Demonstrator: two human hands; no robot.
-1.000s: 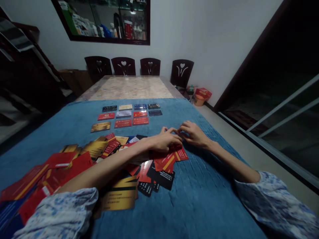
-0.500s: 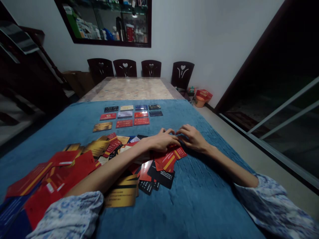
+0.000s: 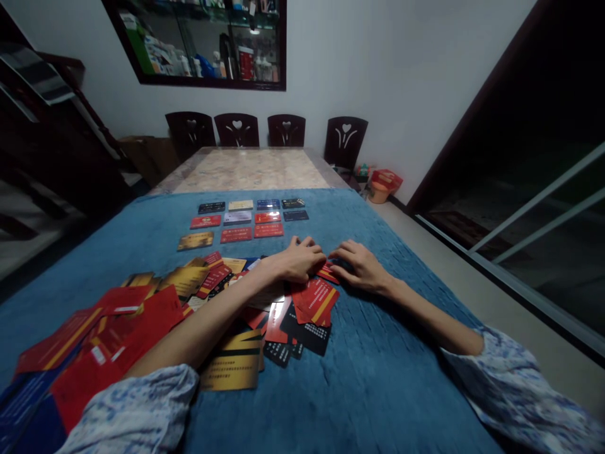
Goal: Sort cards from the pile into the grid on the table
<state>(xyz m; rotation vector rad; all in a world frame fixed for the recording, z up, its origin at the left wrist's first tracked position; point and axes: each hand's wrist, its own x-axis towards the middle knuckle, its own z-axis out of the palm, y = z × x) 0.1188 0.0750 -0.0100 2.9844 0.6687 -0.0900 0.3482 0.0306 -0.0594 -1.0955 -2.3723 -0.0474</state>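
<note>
showing between left hand [image 3: 305,260] and right hand [image 3: 358,265], the red card [image 3: 328,273] is looking light, stiff and slippery, its edges likely best for pinching; i cannot tell if either hand is gripping.

The rectangular gold card [image 3: 231,367] looks like smooth plastic with a metallic sheen; the rectangular black card [image 3: 309,337] also resembles smooth plastic. The flat red rectangular packet [image 3: 150,321] looks like smooth paper. The blue cloth cover [image 3: 368,378] is matt, rough and creased. The mottled beige desk [image 3: 255,169] shows a smooth, stone-like top. The dark brown chair [image 3: 346,157] resembles smooth wood.
</note>
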